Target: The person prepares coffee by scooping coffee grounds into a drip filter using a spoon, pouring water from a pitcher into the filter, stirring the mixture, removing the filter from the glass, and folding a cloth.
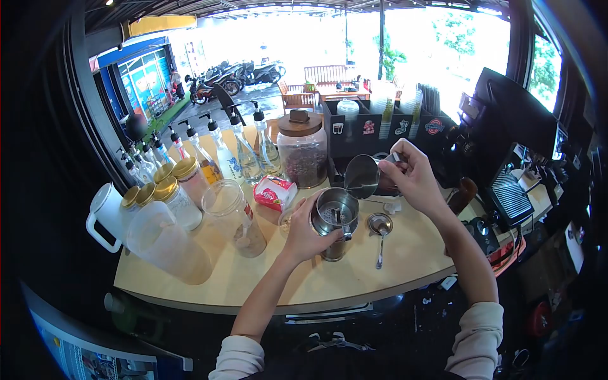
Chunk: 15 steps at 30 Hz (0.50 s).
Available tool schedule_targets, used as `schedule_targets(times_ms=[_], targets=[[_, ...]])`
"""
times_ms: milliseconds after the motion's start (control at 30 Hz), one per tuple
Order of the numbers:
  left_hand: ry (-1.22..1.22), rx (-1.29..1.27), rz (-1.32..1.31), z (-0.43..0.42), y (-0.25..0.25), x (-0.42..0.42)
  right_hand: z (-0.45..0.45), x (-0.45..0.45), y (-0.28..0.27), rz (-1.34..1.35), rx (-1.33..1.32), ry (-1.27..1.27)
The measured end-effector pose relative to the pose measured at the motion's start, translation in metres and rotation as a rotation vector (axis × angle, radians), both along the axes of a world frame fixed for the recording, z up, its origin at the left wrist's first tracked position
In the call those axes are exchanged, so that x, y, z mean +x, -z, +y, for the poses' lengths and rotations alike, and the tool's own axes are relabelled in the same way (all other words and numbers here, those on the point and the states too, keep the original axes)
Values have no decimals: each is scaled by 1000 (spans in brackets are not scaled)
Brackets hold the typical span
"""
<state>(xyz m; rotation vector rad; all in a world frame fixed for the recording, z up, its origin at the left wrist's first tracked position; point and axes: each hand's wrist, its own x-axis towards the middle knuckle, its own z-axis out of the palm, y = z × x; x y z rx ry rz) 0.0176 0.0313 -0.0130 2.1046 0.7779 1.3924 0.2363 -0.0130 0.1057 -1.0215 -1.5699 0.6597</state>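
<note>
My left hand [304,231] is wrapped around a stainless steel jug [334,206] with a small handle, standing upright at the counter's middle. Some dark bits or reflections show inside it, though I cannot make them out. In my right hand [411,174] is a small metal pitcher [363,175], gripped by its handle. The pitcher is tilted left, its lip just above the jug's rim. Any liquid stream between the two is too small to tell. Right of the jug lies a round metal strainer [380,223] with a long handle.
Clear plastic pitchers [171,247], gold-lidded jars [183,202] and a red-white packet [275,192] stand left. Behind are pump bottles [247,152], a wood-lidded glass jar [303,155] and a black cup organizer [342,136]. A dark machine [506,190] stands right of the wooden counter [304,285].
</note>
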Motion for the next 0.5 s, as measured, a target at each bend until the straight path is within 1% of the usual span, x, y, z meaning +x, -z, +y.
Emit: schedule_targets(times_ms=[33, 100, 200, 333, 400, 500], targets=[[0, -1, -1, 0, 0, 0, 2, 0, 0, -1, -1, 0], [6, -14, 10, 1, 0, -1, 7, 0, 1, -125, 81, 36], [10, -17, -9, 0, 0, -1, 4, -8, -7, -177, 86, 57], [14, -30, -18, -1, -1, -1, 12, -10, -3, -177, 84, 48], [21, -17, -13, 0, -1, -2, 13, -13, -4, -121, 58, 9], [30, -18, -13, 0, -2, -2, 16, -13, -3, -149, 65, 10]])
